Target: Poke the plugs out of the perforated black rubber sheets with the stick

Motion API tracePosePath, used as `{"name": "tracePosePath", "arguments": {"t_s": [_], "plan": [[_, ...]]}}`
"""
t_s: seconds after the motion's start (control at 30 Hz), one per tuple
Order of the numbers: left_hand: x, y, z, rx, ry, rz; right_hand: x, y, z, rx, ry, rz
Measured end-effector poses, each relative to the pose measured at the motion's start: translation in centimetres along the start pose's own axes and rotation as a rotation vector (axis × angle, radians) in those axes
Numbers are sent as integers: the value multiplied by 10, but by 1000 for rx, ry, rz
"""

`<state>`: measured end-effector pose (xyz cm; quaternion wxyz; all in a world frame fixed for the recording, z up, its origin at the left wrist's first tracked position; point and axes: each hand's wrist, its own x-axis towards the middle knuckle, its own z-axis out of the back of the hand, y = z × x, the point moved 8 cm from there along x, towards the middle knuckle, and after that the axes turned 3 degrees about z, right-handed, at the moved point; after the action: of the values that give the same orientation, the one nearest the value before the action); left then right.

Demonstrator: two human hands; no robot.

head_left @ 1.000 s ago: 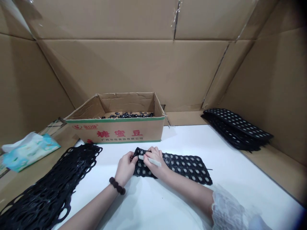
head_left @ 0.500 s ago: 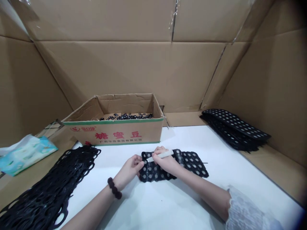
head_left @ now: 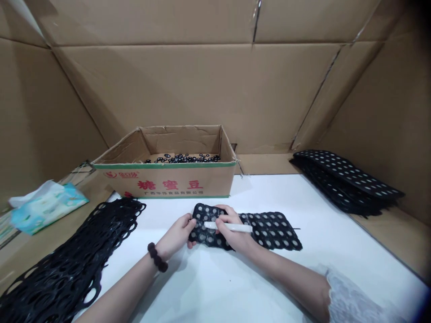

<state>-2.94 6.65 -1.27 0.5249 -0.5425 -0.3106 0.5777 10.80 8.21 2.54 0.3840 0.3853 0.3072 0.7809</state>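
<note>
A black rubber sheet point(head_left: 276, 229) with rows of pale round spots lies across the middle of the white table. My left hand point(head_left: 178, 234) pinches the sheet's left end, thumb on top and fingertips showing below the edge. A white pen-like tool point(head_left: 235, 227) is gripped in my right hand point(head_left: 235, 231), which rests over the sheet's middle. The tool points left, its tip on the spots near my left thumb. The left part of the sheet is raised a little off the table.
Behind stands an open cardboard box point(head_left: 175, 179) with small black rings point(head_left: 188, 158). Black perforated strips point(head_left: 70, 251) lie at left, near a blue tissue pack point(head_left: 49, 207). A stack of black spotted sheets point(head_left: 350, 181) sits at right. Cardboard walls point(head_left: 202, 89) surround the table point(head_left: 215, 287).
The tool has swung from slanting to nearly level, and its tip has moved slightly left on the sheet. The sheet's left end is lifted more. The whole view has shifted a little.
</note>
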Motion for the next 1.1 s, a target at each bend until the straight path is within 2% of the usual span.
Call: {"name": "tracePosePath", "arguments": {"t_s": [0.1, 0.2, 0.33, 0.5, 0.77, 0.9, 1.1], "plan": [[-3, -7, -3, -70, 74, -23, 3, 6, 2, 3, -27, 22], [-4, -6, -2, -142, 78, 7, 6, 14, 4, 37, -43, 75], [-3, -1, 2, -191, 58, 49, 10, 4, -4, 138, 30, 1], [-2, 4, 10, -164, -4, 71, 12, -9, -12, 158, 74, -78], [1, 10, 17, -207, -130, 119, 10, -7, -11, 100, 61, -77], [-1, 10, 14, -243, -138, 126, 10, -3, -13, 2, 63, -23], [-7, 7, 5, -238, -156, 96, 7, 13, -24, -354, 75, 114]]}}
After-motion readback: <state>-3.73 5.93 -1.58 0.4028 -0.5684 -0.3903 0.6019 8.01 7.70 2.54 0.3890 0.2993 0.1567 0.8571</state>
